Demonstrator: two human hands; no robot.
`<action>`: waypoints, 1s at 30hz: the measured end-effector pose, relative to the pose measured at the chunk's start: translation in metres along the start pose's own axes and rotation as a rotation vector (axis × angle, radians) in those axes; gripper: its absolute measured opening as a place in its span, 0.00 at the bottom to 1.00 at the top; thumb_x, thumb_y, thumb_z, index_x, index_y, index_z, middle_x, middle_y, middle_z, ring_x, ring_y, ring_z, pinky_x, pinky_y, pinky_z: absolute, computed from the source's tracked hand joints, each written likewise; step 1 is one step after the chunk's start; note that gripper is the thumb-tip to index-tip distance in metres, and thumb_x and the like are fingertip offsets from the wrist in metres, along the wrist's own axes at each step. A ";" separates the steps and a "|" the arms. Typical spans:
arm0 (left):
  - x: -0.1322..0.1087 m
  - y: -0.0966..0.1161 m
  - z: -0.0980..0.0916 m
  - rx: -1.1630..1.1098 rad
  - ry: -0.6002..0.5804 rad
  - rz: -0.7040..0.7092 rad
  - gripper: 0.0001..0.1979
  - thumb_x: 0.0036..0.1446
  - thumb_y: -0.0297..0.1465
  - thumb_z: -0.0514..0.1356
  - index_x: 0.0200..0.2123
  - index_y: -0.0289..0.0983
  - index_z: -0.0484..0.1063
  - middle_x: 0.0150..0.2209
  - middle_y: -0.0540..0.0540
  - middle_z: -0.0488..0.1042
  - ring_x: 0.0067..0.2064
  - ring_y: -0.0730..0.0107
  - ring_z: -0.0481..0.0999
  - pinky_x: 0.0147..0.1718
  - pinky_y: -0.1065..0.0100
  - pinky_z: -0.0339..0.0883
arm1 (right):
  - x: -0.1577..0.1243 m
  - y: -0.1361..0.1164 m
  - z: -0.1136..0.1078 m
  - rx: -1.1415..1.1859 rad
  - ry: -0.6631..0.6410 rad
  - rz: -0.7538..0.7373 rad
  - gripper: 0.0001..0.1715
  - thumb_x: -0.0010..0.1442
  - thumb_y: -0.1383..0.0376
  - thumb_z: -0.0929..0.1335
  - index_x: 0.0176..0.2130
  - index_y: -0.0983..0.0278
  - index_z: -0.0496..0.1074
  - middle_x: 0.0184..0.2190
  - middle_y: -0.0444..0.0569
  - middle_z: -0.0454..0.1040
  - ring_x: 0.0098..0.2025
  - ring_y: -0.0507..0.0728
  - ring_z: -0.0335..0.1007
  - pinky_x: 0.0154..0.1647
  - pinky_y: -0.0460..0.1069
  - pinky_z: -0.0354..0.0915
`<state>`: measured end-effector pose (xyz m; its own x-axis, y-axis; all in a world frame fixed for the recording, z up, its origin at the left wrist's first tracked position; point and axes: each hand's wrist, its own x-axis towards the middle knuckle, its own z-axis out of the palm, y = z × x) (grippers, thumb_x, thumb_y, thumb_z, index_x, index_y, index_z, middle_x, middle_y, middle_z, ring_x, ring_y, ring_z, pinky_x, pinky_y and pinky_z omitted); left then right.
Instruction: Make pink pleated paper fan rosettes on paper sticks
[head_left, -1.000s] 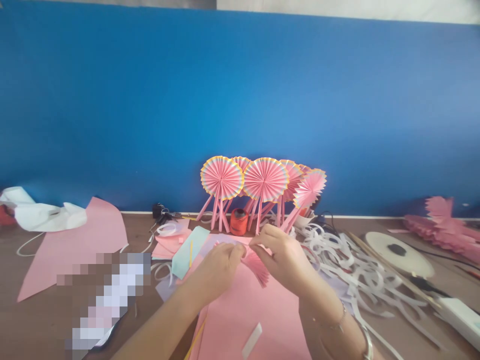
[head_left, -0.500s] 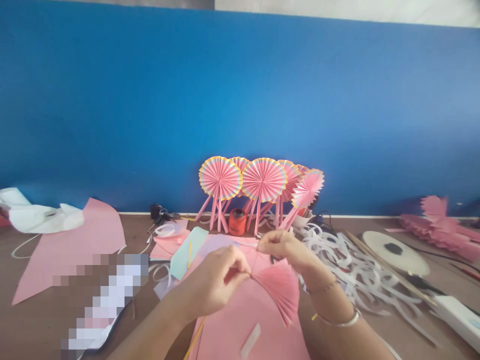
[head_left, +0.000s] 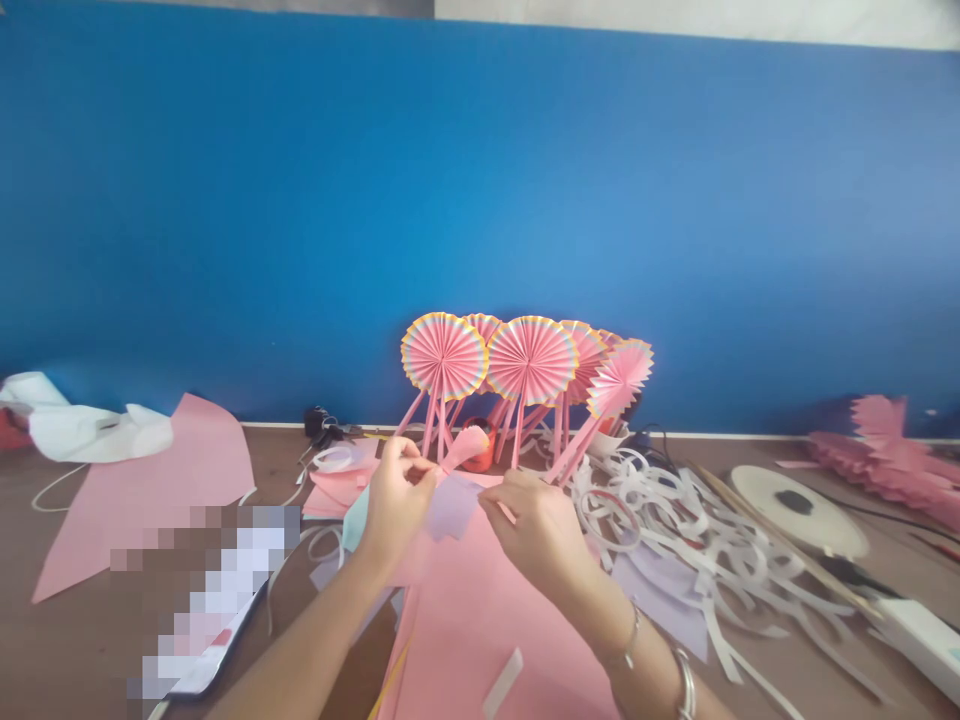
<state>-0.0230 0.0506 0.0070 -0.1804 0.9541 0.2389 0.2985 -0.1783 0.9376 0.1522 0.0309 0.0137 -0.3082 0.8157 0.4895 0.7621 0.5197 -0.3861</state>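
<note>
No legible text or labels anywhere

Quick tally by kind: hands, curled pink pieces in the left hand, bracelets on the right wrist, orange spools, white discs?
Hands: 2 (left hand, right hand)
Curled pink piece: 1
Bracelets: 2 (thin chain, bangle)
Orange spool: 1
White disc: 1
Total: 7

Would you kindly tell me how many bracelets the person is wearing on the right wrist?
2: a thin chain bracelet nearer the right hand, and a silver bangle further up the forearm, by the bottom edge. More may lie out of frame.
</note>
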 end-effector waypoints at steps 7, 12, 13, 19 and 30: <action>-0.012 0.007 0.002 0.496 -0.187 0.210 0.08 0.53 0.22 0.49 0.32 0.42 0.57 0.26 0.53 0.68 0.31 0.66 0.72 0.29 0.69 0.58 | -0.002 -0.004 -0.005 -0.237 0.020 -0.155 0.17 0.62 0.72 0.61 0.27 0.62 0.73 0.24 0.45 0.65 0.28 0.52 0.60 0.27 0.47 0.48; -0.019 0.009 0.001 0.600 -0.369 0.319 0.11 0.55 0.19 0.45 0.35 0.41 0.57 0.28 0.50 0.70 0.31 0.65 0.71 0.28 0.69 0.56 | 0.004 -0.002 -0.015 -0.177 -0.011 -0.193 0.18 0.62 0.72 0.61 0.27 0.63 0.74 0.23 0.45 0.64 0.27 0.51 0.60 0.26 0.46 0.49; -0.021 0.009 0.001 0.612 -0.403 0.341 0.12 0.55 0.18 0.45 0.35 0.41 0.57 0.29 0.50 0.70 0.32 0.65 0.71 0.28 0.69 0.56 | 0.005 -0.002 -0.017 -0.169 -0.024 -0.196 0.18 0.62 0.72 0.61 0.26 0.63 0.74 0.23 0.45 0.64 0.27 0.51 0.60 0.26 0.46 0.49; -0.024 0.016 -0.002 0.583 -0.447 0.310 0.10 0.56 0.20 0.46 0.34 0.42 0.58 0.29 0.51 0.69 0.31 0.66 0.70 0.28 0.69 0.55 | 0.004 -0.003 -0.025 -0.111 -0.063 -0.198 0.16 0.63 0.70 0.62 0.27 0.62 0.75 0.23 0.44 0.65 0.27 0.51 0.61 0.26 0.46 0.50; -0.002 -0.002 -0.010 0.140 -0.167 -0.079 0.09 0.44 0.27 0.57 0.30 0.42 0.59 0.22 0.58 0.70 0.24 0.73 0.69 0.24 0.73 0.59 | 0.002 -0.009 -0.030 -0.171 -0.111 -0.279 0.20 0.61 0.73 0.60 0.21 0.64 0.69 0.21 0.44 0.63 0.27 0.51 0.58 0.26 0.47 0.48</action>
<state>-0.0327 0.0470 0.0076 -0.0540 0.9924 0.1103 0.4189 -0.0778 0.9047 0.1623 0.0201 0.0413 -0.5717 0.6755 0.4658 0.7211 0.6844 -0.1076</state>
